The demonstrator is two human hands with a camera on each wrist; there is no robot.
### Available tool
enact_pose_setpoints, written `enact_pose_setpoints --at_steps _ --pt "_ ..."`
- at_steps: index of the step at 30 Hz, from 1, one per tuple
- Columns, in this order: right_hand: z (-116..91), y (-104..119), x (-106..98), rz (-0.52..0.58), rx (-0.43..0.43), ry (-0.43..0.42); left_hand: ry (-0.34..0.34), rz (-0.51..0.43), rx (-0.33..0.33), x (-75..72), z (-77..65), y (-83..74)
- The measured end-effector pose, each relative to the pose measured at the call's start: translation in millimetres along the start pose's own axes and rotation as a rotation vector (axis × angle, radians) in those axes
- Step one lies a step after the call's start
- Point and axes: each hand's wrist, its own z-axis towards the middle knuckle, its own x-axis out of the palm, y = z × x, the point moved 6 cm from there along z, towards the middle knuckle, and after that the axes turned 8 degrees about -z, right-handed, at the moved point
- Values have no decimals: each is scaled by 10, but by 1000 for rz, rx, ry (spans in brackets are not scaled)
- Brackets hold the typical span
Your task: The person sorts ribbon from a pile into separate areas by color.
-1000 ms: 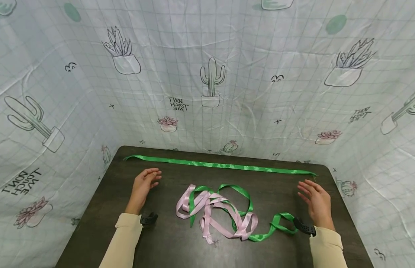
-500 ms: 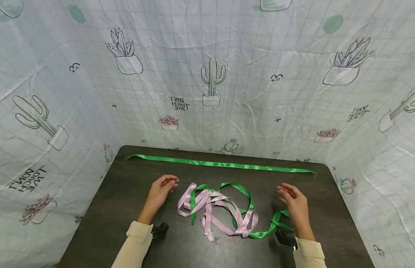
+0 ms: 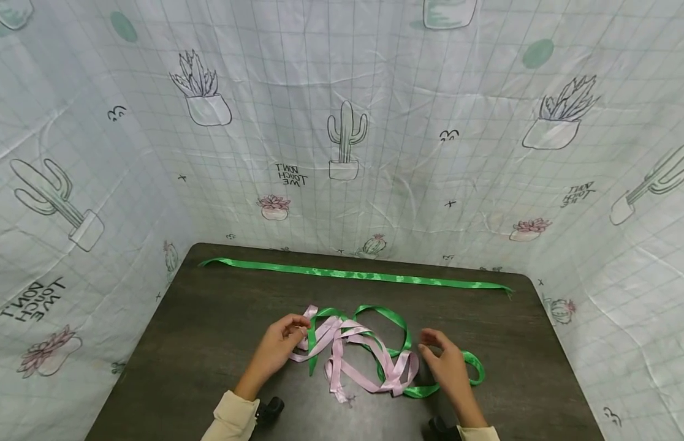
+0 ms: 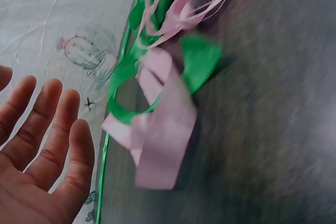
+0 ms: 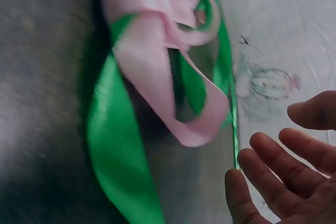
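Note:
A loose tangle of pink ribbon (image 3: 369, 383) and green ribbon (image 3: 394, 315) lies mid-table. My left hand (image 3: 278, 346) hovers at the tangle's left end, its fingers relaxed and slightly bent. At the other end, above the green ribbon's trailing loop, is my right hand (image 3: 444, 361), fingers loosely spread. In the left wrist view, the spread left fingers (image 4: 50, 124) stand apart from the pink ribbon (image 4: 165, 135). The right wrist view has the right fingers (image 5: 273, 166) apart from the pink loop (image 5: 194, 132) and green strip (image 5: 118, 145). Neither hand holds anything.
Along the back of the dark table (image 3: 220, 318) stretches a separate, nearly straight green ribbon (image 3: 353, 274). A white grid-patterned cloth (image 3: 397, 165) printed with cacti hangs behind the table and at both sides.
Both hands have moved inward from the table's sides, the left toward the right and the right toward the left, reaching the two ends of the tangle. The ribbons lie as before.

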Motion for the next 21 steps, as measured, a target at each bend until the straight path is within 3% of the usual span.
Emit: enact_pose_setpoints --at_steps 8,21 --pt "-68 91 187 -170 -52 -51 21 12 -2 123 -88 18" --pt "79 -8 430 -300 77 -33 25 -13 -1 145 -169 28"
